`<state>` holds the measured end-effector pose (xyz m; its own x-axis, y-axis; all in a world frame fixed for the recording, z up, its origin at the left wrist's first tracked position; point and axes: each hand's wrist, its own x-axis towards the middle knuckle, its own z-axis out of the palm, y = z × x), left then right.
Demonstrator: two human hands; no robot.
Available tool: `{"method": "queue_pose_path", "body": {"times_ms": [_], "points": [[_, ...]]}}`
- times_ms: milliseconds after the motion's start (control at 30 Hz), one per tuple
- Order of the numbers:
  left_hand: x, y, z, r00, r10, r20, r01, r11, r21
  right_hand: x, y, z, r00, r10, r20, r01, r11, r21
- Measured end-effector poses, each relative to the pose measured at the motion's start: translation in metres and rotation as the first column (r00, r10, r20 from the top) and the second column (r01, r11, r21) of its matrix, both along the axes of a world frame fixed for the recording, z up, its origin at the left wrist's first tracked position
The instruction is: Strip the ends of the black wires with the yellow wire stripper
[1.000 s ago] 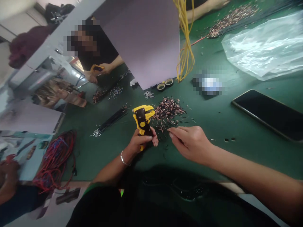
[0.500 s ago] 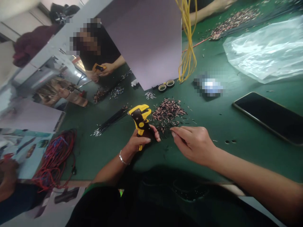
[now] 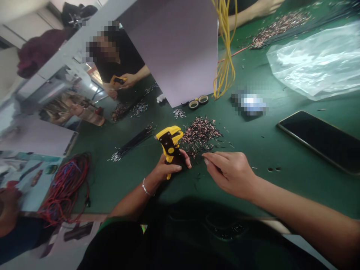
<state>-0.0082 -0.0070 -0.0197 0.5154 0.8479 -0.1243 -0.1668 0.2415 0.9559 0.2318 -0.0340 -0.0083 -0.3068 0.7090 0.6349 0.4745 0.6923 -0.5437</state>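
My left hand point(image 3: 165, 167) is wrapped round the handles of a yellow and black wire stripper point(image 3: 170, 143), holding it upright just over the green table. The tool's head stands beside a heap of short copper-and-black wire pieces point(image 3: 201, 131). On the other side of that heap, my right hand point(image 3: 232, 170) is closed in a pinch, thumb against forefinger. Whatever is between those fingertips is too small to make out. To the left of the stripper lies a bundle of black wires point(image 3: 132, 144) with pale tips.
A phone point(image 3: 320, 138) and a clear plastic bag point(image 3: 317, 62) lie on the right. Two tape rolls point(image 3: 198, 102) sit by a grey panel point(image 3: 180, 52) where yellow wires point(image 3: 223, 52) hang. Red wires point(image 3: 69, 191) are heaped left. Co-workers sit across and at left.
The wire stripper has tipped slightly to the right in my left hand. My right hand stays in its pinch almost in the same place. The whole view has shifted a little.
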Motion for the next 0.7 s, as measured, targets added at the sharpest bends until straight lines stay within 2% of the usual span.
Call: {"method": "queue_pose_path", "body": {"times_ms": [400,700], "points": [[-0.0001,-0.0005,-0.003,0.999,0.003,-0.035,-0.001,0.999,0.04,-0.0007,-0.0009,-0.0006,0.998,-0.026,0.054,0.022,0.997,0.069],[0.0018,-0.003,-0.0043,0.979,0.126,-0.162,-0.116,0.991,0.073,-0.0007,-0.0011,-0.0019,0.997,-0.032,0.071,0.029,0.999,0.044]]}}
